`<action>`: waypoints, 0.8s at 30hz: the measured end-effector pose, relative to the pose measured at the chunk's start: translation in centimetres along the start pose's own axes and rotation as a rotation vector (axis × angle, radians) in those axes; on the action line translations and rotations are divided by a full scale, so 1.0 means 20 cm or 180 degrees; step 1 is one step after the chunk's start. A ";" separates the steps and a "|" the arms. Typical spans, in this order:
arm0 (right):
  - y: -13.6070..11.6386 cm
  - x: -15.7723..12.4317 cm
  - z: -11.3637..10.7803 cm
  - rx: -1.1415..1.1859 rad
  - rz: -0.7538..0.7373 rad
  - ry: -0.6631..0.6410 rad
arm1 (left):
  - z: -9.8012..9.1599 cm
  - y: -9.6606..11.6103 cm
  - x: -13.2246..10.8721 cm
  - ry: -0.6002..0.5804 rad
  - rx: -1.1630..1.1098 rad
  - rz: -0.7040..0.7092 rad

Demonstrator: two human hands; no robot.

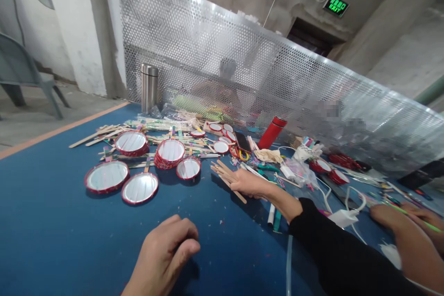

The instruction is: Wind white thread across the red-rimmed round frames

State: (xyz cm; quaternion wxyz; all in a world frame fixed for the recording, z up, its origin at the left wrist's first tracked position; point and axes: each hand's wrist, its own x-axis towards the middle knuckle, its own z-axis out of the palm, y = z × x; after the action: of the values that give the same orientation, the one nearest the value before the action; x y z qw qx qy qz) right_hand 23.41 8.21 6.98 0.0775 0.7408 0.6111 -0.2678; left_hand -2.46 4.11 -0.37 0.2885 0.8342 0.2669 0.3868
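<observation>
My left hand (166, 252) rests near the front edge of the blue table (52, 222), its fingers curled into a loose fist with nothing in it. My right hand (244, 181), on a black-sleeved arm, lies stretched out flat with its fingers spread. The fingertips lie over a few loose wooden sticks (227, 176). Left of it lie round red-rimmed discs with pale faces (139, 188), one at the far left (106, 176) and a small one (188, 168) nearest my right hand. A stack of such discs (169, 152) stands behind them.
More sticks, discs and scraps crowd the back of the table. A steel flask (149, 88) and a red bottle (272, 132) stand before a perforated metal screen (277, 78). At the right another person's hands (412, 222) hold a thin green stick. A white charger (342, 217) lies by my sleeve.
</observation>
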 end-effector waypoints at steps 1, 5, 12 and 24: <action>0.01 -0.01 0.00 0.0175 -0.0145 -0.0089 | 0.00 0.00 0.00 -0.0007 0.0007 -0.0022; 0.03 -0.02 0.03 0.0720 -0.0679 -0.0598 | 0.00 0.02 0.01 0.0021 0.0029 -0.0035; -0.06 -0.13 0.01 -0.0138 -0.1567 -0.0087 | 0.01 0.02 0.01 0.0926 0.0447 -0.0221; -0.53 -0.37 0.30 -0.2896 -0.2535 0.1637 | 0.09 -0.03 0.02 0.0587 0.0615 -0.0142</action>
State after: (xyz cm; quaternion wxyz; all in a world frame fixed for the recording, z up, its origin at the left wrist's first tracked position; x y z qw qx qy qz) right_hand 10.72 1.68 7.72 0.1295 0.3916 0.8899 0.1947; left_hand -0.93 4.20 -1.55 0.1896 0.8129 0.3467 0.4278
